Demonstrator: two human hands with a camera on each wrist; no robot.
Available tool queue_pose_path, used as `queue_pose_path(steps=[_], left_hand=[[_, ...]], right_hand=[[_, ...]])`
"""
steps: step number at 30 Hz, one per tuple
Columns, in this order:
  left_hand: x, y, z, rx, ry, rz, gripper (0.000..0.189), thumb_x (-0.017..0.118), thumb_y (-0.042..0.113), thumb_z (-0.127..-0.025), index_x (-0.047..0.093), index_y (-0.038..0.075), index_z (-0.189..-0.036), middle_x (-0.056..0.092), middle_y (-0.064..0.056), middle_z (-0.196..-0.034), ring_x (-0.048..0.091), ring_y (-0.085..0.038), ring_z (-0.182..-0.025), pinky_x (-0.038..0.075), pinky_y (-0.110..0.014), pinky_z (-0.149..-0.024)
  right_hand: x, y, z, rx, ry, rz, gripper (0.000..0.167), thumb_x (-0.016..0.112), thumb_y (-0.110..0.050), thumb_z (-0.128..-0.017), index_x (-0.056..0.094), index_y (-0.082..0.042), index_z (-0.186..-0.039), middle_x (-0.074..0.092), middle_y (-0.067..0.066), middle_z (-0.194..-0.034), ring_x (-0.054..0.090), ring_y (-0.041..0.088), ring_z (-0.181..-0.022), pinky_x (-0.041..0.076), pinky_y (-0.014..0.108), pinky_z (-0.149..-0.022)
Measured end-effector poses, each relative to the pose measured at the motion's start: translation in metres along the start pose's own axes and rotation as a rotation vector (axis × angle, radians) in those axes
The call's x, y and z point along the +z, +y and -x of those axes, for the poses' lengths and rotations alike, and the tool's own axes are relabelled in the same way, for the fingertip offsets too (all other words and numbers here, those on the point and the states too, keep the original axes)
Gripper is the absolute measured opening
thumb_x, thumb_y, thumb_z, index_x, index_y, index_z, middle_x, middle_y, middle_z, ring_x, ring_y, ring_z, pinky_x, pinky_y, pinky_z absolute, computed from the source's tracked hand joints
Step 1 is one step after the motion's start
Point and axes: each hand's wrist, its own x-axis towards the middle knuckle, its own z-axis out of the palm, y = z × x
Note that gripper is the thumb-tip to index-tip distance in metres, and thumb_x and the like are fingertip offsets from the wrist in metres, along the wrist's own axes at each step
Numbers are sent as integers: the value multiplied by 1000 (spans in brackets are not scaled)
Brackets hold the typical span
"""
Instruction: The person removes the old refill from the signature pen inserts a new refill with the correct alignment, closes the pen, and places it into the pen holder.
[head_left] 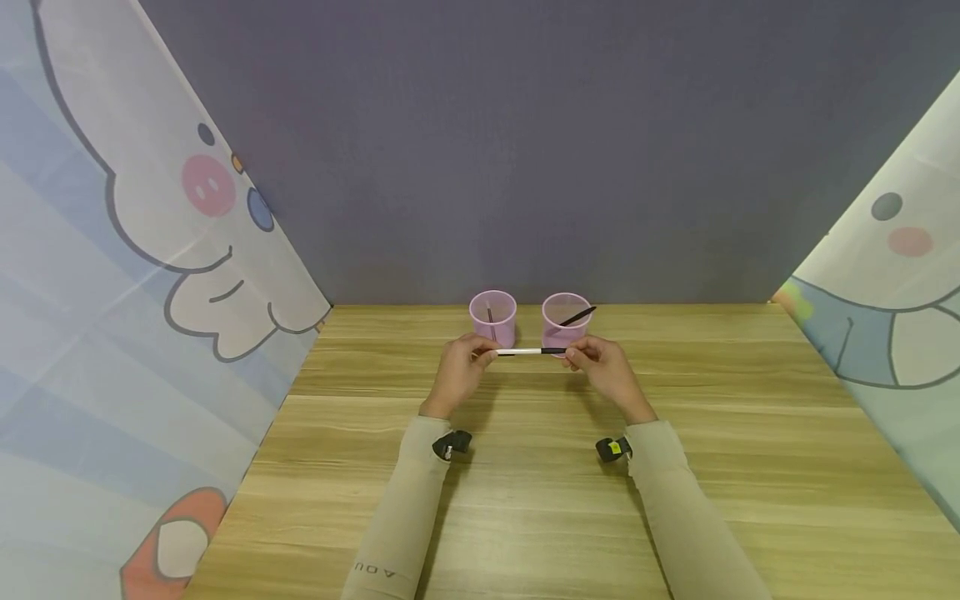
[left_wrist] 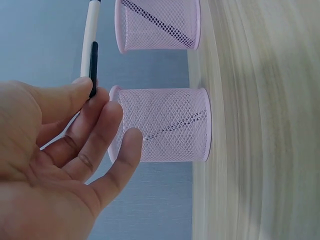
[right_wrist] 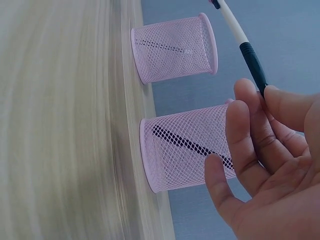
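White-and-black pen (head_left: pixel 522 352), raised crosswise above bench (head_left: pixel 540 508), clip end pinched by fingers of left hand (head_left: pixel 459 368), dark end by right hand (head_left: pixel 609 371), two pink mesh cups (head_left: pixel 506 335) beyond, slender dark item (head_left: pixel 577 317) in each

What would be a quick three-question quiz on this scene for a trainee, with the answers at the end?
1. Which hand pinches the white-and-black pen by its dark grip?
2. True or false: the left pink mesh cup lies on its side on the wooden table.
3. Fill in: a black pen sticks up past the rim of the ____ cup.

Key:
1. The right hand.
2. False; it stands upright.
3. Right pink mesh cup.
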Motion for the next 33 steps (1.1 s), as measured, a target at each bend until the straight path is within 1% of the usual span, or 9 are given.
queue_pose_path(steps=[3,8,13,15,18,19,24,29,33], left_hand=[[0,0,0,-10,-18,8,12,72,6,-94,77,3,-104,74,-11,-98,70,-22,-92,60,-36,-80],[1,-1,0,-17,-41,25,13,72,8,-94,77,1,-103,75,-11,-101,70,-23,-93,60,-37,-83],[2,-3,1,-13,-33,26,13,73,9,-93,77,0,-101,75,-11,-98,70,-21,-89,60,-36,-81],[2,-2,1,-11,-25,29,13,73,8,-93,77,0,-101,75,-11,-96,70,-21,-88,60,-35,-80],[1,-1,0,-12,-21,25,12,74,9,-92,78,0,-100,75,-11,-95,69,-21,-86,59,-34,-79],[1,-1,1,-15,-23,24,12,74,9,-92,78,1,-100,75,-10,-95,69,-21,-86,59,-34,-79],[-1,-1,0,-4,-29,11,12,73,9,-92,78,0,-99,75,-9,-95,68,-19,-86,59,-34,-79],[-2,-1,1,8,-35,10,10,74,6,-92,77,-1,-97,75,-10,-95,69,-21,-86,60,-35,-78],[-2,0,1,7,-37,6,7,74,6,-92,77,1,-96,75,-10,-95,70,-22,-86,60,-35,-79]], right_hand=[[0,0,1,1,1,-5,21,63,-16,-102,68,5,-101,74,22,-94,65,9,-78,60,39,-78],[-1,0,2,12,9,10,21,62,-17,-103,69,3,-101,74,18,-93,65,10,-78,60,43,-79],[1,0,1,6,9,-16,22,62,-13,-103,67,8,-103,74,22,-93,66,8,-77,60,44,-80],[2,-1,1,1,5,-33,23,62,-12,-102,66,11,-104,73,24,-94,68,14,-79,60,43,-81],[2,-1,0,-3,0,-41,22,63,-11,-102,67,10,-104,73,26,-95,70,25,-84,61,41,-82],[2,0,1,-7,-2,-39,21,63,-11,-102,67,10,-103,73,26,-95,70,25,-84,61,41,-81],[2,-1,1,-21,-2,-33,19,64,-11,-101,68,7,-102,74,24,-94,69,18,-81,61,42,-81],[2,-1,1,-28,-1,-39,19,64,-9,-101,68,9,-103,75,24,-94,71,24,-83,61,40,-80],[2,0,2,-37,2,-42,20,64,-8,-100,67,11,-104,75,26,-96,71,22,-83,61,36,-79]])
